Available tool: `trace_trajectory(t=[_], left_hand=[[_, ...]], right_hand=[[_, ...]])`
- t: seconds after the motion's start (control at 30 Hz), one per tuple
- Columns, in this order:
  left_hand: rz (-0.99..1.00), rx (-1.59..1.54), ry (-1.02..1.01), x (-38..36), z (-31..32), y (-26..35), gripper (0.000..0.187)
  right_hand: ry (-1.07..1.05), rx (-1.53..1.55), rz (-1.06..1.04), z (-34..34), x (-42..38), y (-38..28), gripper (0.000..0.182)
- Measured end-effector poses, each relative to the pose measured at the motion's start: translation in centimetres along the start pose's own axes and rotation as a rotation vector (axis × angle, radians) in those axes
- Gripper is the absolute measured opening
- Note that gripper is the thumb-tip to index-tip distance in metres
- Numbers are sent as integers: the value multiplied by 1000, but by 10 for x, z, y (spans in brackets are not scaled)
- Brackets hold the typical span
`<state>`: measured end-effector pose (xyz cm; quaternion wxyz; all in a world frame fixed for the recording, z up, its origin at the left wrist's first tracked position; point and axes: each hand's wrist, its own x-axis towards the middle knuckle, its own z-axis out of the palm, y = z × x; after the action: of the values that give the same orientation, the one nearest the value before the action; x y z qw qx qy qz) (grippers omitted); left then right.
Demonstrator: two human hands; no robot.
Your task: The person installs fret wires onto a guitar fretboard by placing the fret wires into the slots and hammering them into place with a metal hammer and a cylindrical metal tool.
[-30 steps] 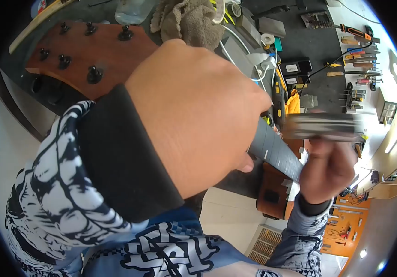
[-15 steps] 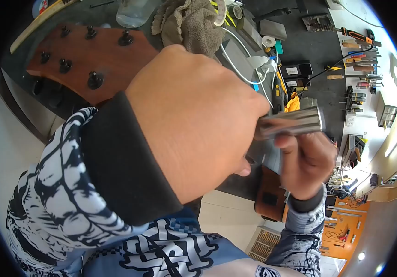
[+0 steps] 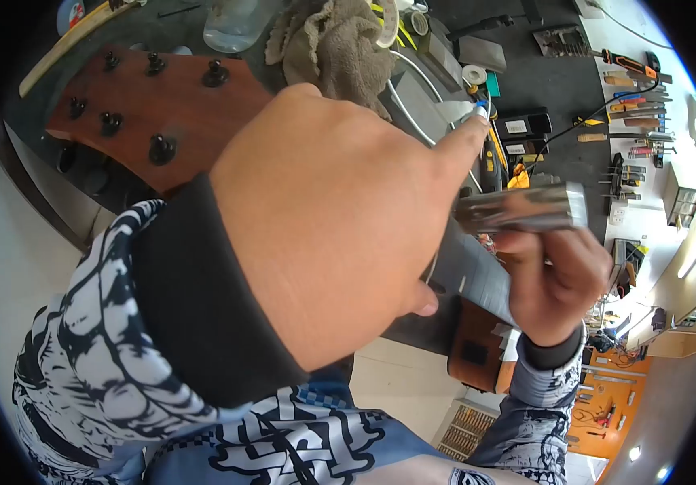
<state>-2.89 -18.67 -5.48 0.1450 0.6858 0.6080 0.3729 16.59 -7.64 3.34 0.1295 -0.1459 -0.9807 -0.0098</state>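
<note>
My right hand [image 3: 562,283] is closed around the lower side of a shiny metal cylinder [image 3: 526,208], which is blurred by motion and lies nearly level. Just left of it, my left hand [image 3: 340,218] shows its back, close to the camera. One of its fingers stretches up and right, and the thumb points down, apart from it; the other fingers are hidden. Behind the left hand lies a guitar, with its brown wooden headstock [image 3: 154,113] and black tuning posts at the left. Part of the brown guitar body [image 3: 477,347] appears below the right hand. The left hand covers the neck.
A crumpled brown towel [image 3: 336,56] lies on the dark bench [image 3: 570,77] beyond my left hand. White cables, small boxes and a clear container [image 3: 234,24] are around it. Chisels and other hand tools [image 3: 639,105] line the right side. An orange tool board [image 3: 607,404] hangs farther off.
My right hand and the metal cylinder have moved right, away from my left hand. One finger of the left hand has straightened and lifted from beside the cylinder's end.
</note>
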Motion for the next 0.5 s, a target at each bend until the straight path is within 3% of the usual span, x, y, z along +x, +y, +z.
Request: trace_trajectory(t=[0.07, 0.1, 0.13, 0.2, 0.27, 0.3, 0.5], left_hand=[[-5, -11, -7, -2, 3, -1, 103], [-2, 4, 10, -3, 4, -2, 105], [8, 16, 19, -4, 4, -1, 108], [3, 16, 0, -2, 0, 0, 108], [0, -5, -40, -2, 0, 0, 109], [-1, 18, -41, -1, -1, 0, 110], [13, 12, -7, -3, 5, 2, 108]], right_hand=[[96, 27, 104, -5, 0, -5, 6], [-58, 0, -32, -1, 3, 1, 7], [-45, -8, 124, 8, 0, -7, 6], [-66, -16, 28, -1, 5, -5, 2], [77, -43, 82, -6, 1, -1, 15], [108, 50, 104, -4, 1, -1, 7], [-14, 150, 42, 14, -1, -3, 6]])
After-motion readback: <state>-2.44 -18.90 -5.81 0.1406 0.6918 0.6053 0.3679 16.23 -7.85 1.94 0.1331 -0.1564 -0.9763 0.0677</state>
